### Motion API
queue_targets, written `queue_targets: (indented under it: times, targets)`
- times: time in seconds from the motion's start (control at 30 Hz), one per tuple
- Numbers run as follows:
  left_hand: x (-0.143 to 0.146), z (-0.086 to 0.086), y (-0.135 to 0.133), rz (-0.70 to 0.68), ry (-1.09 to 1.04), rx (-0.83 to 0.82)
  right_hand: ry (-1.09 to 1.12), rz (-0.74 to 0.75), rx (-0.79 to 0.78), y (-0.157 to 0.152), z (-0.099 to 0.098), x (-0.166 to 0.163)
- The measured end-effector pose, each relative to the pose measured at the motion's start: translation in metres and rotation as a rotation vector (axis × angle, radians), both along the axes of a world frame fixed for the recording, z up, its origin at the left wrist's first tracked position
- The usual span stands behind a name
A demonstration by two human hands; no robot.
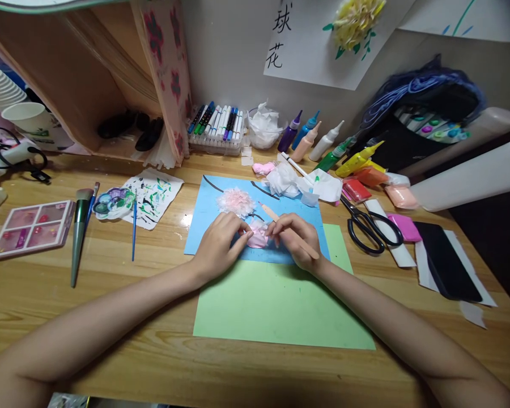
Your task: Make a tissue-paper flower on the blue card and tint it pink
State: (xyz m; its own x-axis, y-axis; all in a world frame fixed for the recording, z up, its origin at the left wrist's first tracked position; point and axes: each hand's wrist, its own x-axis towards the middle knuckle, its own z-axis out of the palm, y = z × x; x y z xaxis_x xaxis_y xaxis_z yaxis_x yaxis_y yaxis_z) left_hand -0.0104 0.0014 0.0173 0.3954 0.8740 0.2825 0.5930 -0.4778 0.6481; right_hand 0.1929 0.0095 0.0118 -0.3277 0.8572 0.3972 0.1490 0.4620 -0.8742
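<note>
My left hand (223, 243) is closed, thumb and fingertips pinching the left edge of a crumpled pink tissue paper piece (257, 235) on blue paper (195, 229). My right hand (300, 235) is closed around a peach-coloured, pencil-shaped stick (268, 211), its pointed tip aimed away to the upper left. The right fingertips are at the other side of the pink tissue; whether they grip it too cannot be made out. Just above the left fingers, a fluffy pale pink paper flower (236, 202) lies on the blue paper, near black drawn lines. Green paper (280, 306) extends beneath the blue sheet.
Black-handled scissors (370, 226), a phone (444, 260) and clay packets (357, 190) lie right. Paint bottles (308, 141), crumpled white tissue (283, 180) and a marker box (216, 130) stand behind. Brushes (80, 235), a paint-stained sheet (155, 195) and a palette box (32, 228) lie left.
</note>
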Motion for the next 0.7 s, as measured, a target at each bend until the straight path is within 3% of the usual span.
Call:
queue_targets:
  times: [0.17,0.33,0.53,0.7]
  targets:
    - [0.003,-0.005,0.004,0.067,0.025,-0.017,-0.032,0.037,0.347,-0.004,-0.002,0.004]
    - [0.004,-0.006,0.007,0.098,0.031,-0.034,-0.274,0.120,0.603,-0.004,0.001,-0.001]
    - [0.006,-0.007,0.009,0.099,0.009,-0.112,-0.404,0.045,0.676,-0.002,0.002,-0.007]
    - [0.007,-0.003,0.007,0.119,-0.056,-0.206,-0.435,-0.001,0.607,-0.002,-0.002,-0.009]
